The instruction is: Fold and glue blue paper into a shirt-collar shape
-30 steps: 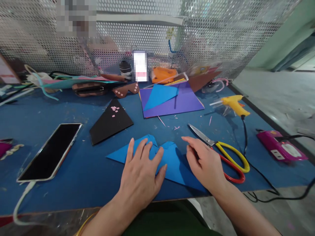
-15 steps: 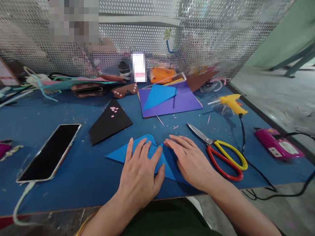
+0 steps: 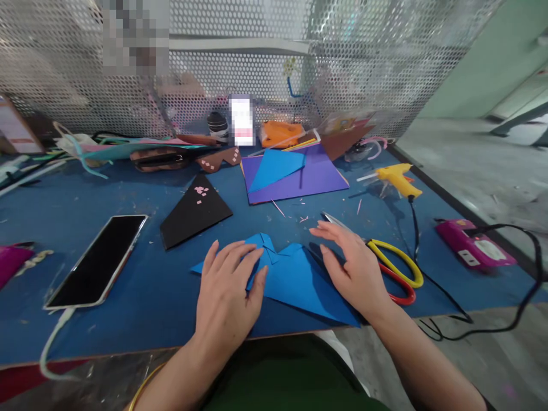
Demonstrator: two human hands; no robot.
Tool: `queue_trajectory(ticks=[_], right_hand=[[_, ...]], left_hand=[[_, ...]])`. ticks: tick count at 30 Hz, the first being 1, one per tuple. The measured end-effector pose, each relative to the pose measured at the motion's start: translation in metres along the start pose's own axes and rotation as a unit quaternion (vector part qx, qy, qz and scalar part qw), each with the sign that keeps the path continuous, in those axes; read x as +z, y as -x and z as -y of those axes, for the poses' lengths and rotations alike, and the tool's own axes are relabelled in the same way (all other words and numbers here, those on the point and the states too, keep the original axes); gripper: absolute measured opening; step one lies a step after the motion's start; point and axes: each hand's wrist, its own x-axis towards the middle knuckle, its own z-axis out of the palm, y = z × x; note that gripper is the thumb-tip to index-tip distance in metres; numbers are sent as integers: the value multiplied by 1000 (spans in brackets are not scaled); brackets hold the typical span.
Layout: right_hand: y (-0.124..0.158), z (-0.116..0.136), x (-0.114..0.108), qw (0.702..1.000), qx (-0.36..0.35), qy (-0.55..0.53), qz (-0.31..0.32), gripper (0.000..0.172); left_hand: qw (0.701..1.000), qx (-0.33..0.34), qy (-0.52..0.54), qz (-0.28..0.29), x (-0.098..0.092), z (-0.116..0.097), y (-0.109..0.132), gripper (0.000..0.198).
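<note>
A folded piece of blue paper [image 3: 295, 279] lies near the front edge of the table, with two pointed wings and creased notches at its upper middle. My left hand [image 3: 226, 291] rests on its left wing, fingers loosely apart, covering part of it. To the right of the paper, my right hand [image 3: 355, 268] is raised with nothing in it, thumb and fingers apart. Scissors [image 3: 398, 249] with one yellow and one red handle lie beside and partly behind that hand, which hides their pivot. Black folded card [image 3: 194, 214] with small pink squares on top sits beyond the left hand.
A phone [image 3: 100, 262] on a charging cable lies left. Purple sheets [image 3: 317, 180] with another blue piece [image 3: 276, 168] are at the back. A yellow glue gun [image 3: 400, 178] and a magenta power strip [image 3: 475, 245] with black cords stand right. Perforated mesh [image 3: 244, 68] closes the rear.
My right hand has lifted off the blue paper and moved right, partly over the scissors. My left hand has slid slightly left, uncovering the paper's middle and right wing.
</note>
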Motion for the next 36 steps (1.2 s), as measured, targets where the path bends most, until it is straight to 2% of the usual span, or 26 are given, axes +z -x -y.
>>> queue_trajectory(ticks=[4,9,12,17,24,30,36], right_hand=[[16,10,-14,999,-6,20,28,35],[45,21,-23,983,-82,130,105,42],[52,20,-22,969,-116,186,111,39],[52,13,-21,961,-129,216,111,32],[55,19,-13,967,-137,186,103,32],[56,21,-1,976,-133,132,110,30],[58,19,2,978,-139,126,97,29]], left_hand=[[997,-18,-70,38,-9,23,9,50],[993,-45,-81,74,-19,41,24,61],[994,-40,-79,70,-21,39,33,59],[995,-33,-81,46,-24,30,50,54],[996,0,-84,25,-28,26,66,45],[997,16,-77,0,-29,25,62,43],[992,81,-76,60,-25,20,36,49]])
